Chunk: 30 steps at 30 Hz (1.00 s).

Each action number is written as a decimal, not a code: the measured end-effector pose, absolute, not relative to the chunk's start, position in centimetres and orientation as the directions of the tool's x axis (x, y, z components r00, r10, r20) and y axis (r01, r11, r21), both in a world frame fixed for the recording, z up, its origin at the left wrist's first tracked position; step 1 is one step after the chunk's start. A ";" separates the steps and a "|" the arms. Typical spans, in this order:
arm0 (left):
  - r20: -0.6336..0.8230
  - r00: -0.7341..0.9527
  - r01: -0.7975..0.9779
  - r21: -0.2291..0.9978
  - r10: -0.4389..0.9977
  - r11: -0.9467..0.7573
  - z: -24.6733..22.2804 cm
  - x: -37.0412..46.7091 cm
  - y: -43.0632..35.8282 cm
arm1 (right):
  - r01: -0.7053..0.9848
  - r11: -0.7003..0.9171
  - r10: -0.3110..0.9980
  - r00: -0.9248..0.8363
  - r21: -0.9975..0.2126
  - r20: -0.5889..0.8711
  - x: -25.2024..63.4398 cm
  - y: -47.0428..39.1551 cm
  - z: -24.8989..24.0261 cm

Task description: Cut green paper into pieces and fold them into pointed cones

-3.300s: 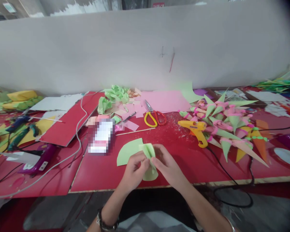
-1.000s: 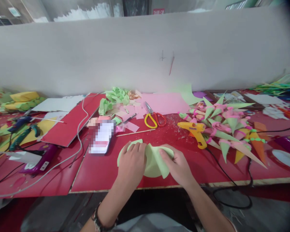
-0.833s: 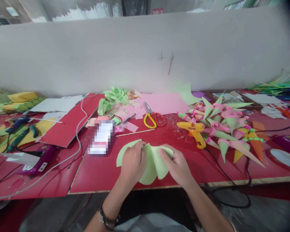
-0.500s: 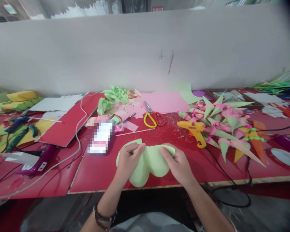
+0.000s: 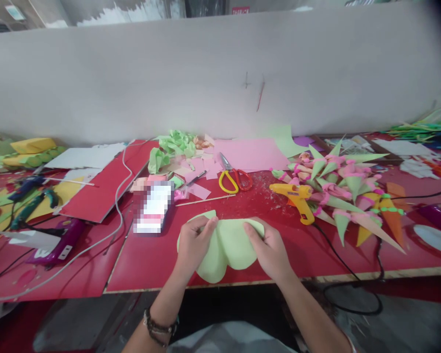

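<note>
A light green sheet of paper (image 5: 220,255) with rounded, lobed edges is held between my two hands, over the front of the red table. My left hand (image 5: 196,242) pinches its left part, thumb on top. On the other side my right hand (image 5: 268,245) grips the upper right edge, thumb on the face and fingers behind. The sheet bends in the middle, where two lobes meet. Beyond it lie scissors (image 5: 228,180) with one yellow and one red handle, and a thin wooden stick (image 5: 206,200). A yellow glue gun (image 5: 296,198) rests right of the scissors.
Left of my hands lies a phone (image 5: 154,208) with a blurred screen. Pink and green paper flowers (image 5: 345,181) are heaped at right. Crumpled green paper (image 5: 176,146) and pink sheets (image 5: 250,153) lie by the white partition (image 5: 206,73). A pale cable (image 5: 120,206) crosses the left side.
Almost nothing differs. My right hand and the sheet's right edge have shifted very slightly left; both hands keep their hold on the green paper.
</note>
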<state>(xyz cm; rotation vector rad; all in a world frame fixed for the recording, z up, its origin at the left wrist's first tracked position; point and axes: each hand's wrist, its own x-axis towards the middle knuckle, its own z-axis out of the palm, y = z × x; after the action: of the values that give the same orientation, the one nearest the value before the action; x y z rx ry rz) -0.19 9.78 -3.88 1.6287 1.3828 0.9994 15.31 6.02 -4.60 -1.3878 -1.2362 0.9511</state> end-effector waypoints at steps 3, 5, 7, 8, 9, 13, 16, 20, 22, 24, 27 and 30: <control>0.135 0.101 0.441 0.882 0.986 -0.166 -4.2 -0.3 9.9 | 0.220 0.021 0.981 0.182 -0.975 0.062 15.3 6.1 -4.8; 0.154 0.101 0.463 0.867 0.983 -0.184 -4.3 -0.3 10.0 | 0.234 0.019 0.980 0.190 -0.972 0.065 15.4 6.1 -4.9; 0.159 0.106 0.475 0.859 0.982 -0.190 -4.4 -0.3 10.0 | 0.242 0.020 0.980 0.189 -0.970 0.067 15.4 6.1 -4.9; 0.160 0.107 0.477 0.858 0.981 -0.192 -4.4 -0.3 10.0 | 0.244 0.020 0.980 0.187 -0.970 0.067 15.4 6.1 -5.0; 0.161 0.108 0.478 0.857 0.981 -0.193 -4.5 -0.3 10.0 | 0.244 0.019 0.981 0.183 -0.970 0.065 15.5 6.1 -5.0; 0.124 0.068 0.464 0.874 0.990 -0.142 -4.6 -0.7 10.0 | 0.230 0.004 0.977 0.207 -0.973 0.053 15.7 6.1 -5.3; 0.083 -0.010 0.444 0.894 0.997 -0.070 -4.6 -1.3 10.1 | 0.217 -0.004 0.962 0.267 -0.976 0.055 16.0 6.2 -5.5; 0.079 0.022 0.393 0.916 0.997 -0.081 -4.5 -2.2 10.3 | 0.171 -0.018 0.949 0.312 -0.985 0.037 16.2 6.4 -5.4; 0.031 0.125 0.410 0.909 0.992 -0.080 -4.6 -2.8 10.2 | 0.130 -0.048 0.935 0.354 -0.990 0.002 16.3 6.5 -5.5; -0.041 0.220 0.467 0.882 0.975 -0.068 -4.9 -3.6 10.0 | 0.089 -0.077 0.919 0.392 -0.993 -0.037 16.4 6.6 -5.6; -0.106 0.291 0.533 0.843 0.951 -0.069 -5.4 -4.7 9.6 | 0.053 -0.093 0.902 0.427 -0.994 -0.062 16.8 6.7 -6.1; -0.105 0.295 0.550 0.831 0.950 -0.079 -5.3 -5.3 9.1 | 0.094 -0.076 0.886 0.463 -0.993 -0.024 17.2 6.7 -6.5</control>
<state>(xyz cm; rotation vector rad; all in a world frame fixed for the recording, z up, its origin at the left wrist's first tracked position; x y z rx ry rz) -5.34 9.14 -5.30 1.7452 1.3636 0.6145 17.19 6.69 -6.47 -1.5156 -0.8959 0.8277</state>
